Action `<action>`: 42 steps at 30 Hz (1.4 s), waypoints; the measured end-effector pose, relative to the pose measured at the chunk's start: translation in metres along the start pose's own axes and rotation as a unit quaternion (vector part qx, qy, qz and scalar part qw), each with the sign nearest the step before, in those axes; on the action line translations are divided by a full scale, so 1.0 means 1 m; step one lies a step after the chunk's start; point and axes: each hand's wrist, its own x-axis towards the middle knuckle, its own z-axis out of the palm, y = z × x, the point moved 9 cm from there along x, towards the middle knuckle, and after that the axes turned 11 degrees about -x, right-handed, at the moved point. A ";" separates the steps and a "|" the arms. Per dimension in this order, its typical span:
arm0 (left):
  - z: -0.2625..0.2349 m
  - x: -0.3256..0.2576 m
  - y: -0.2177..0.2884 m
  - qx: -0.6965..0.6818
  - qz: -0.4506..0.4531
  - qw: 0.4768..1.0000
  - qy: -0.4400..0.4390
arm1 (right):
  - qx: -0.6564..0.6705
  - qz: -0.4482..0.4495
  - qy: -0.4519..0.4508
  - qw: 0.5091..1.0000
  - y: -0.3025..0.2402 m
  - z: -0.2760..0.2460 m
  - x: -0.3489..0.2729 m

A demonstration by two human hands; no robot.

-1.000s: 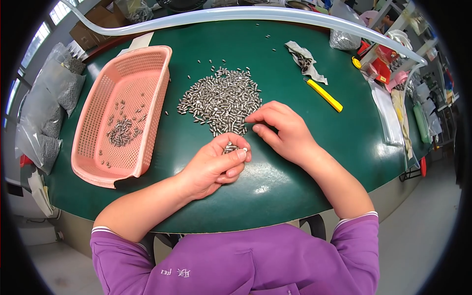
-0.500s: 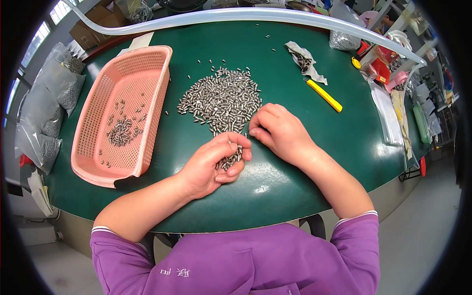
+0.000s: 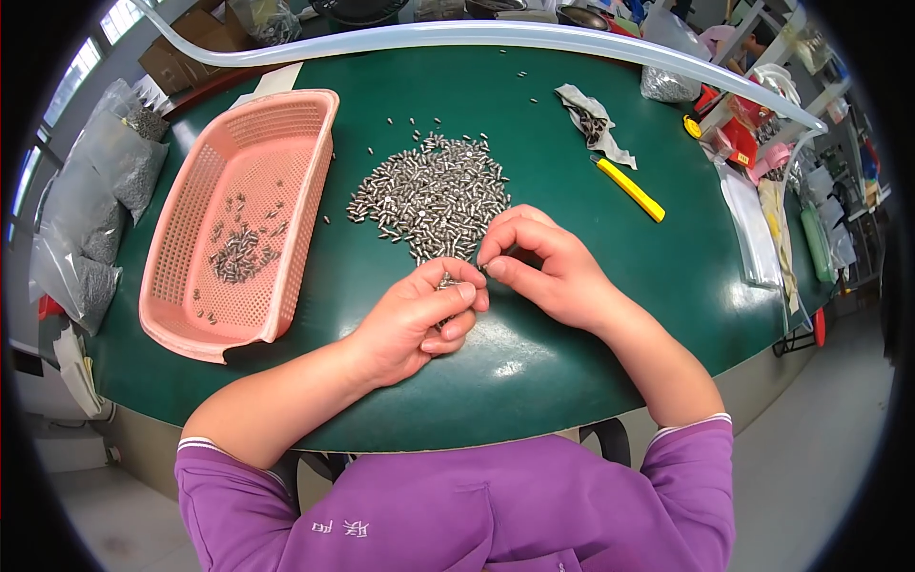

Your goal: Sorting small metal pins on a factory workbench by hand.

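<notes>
A heap of small silvery metal pins (image 3: 434,195) with rounded ends lies on the green tabletop in front of me. Close to its near edge my left hand (image 3: 419,319) is curled palm up around several of the same pins, which show between thumb and fingers. Just right of it, my right hand (image 3: 543,267) pinches with thumb and forefinger beside the left fingertips; a small dark bit shows there, seemingly a pin. On the left stands a pink perforated plastic basket (image 3: 319,172) with a smaller pile of pins on its bottom.
A yellow utility knife (image 3: 629,190) and a grey cloth (image 3: 610,141) holding dark pieces lie at the right. Filled clear bags (image 3: 81,224) line the left edge. A translucent tube (image 3: 457,33) arches along the back. Several loose pins lie beyond the heap.
My left thumb has closed over the pins, hiding more of them. The right thumb and forefinger have come nearer the left fingertips and now pinch there.
</notes>
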 end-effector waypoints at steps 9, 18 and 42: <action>0.002 -0.001 -0.001 -0.004 0.002 1.000 -0.010 | 0.081 -0.001 -0.032 0.996 -0.005 0.009 -0.001; 0.003 0.001 0.000 -0.004 -0.006 1.000 -0.011 | -0.267 -0.068 0.029 0.961 0.001 0.005 0.000; 0.001 -0.001 0.000 -0.005 0.007 1.000 -0.004 | 0.055 -0.038 -0.024 0.997 -0.013 0.010 -0.001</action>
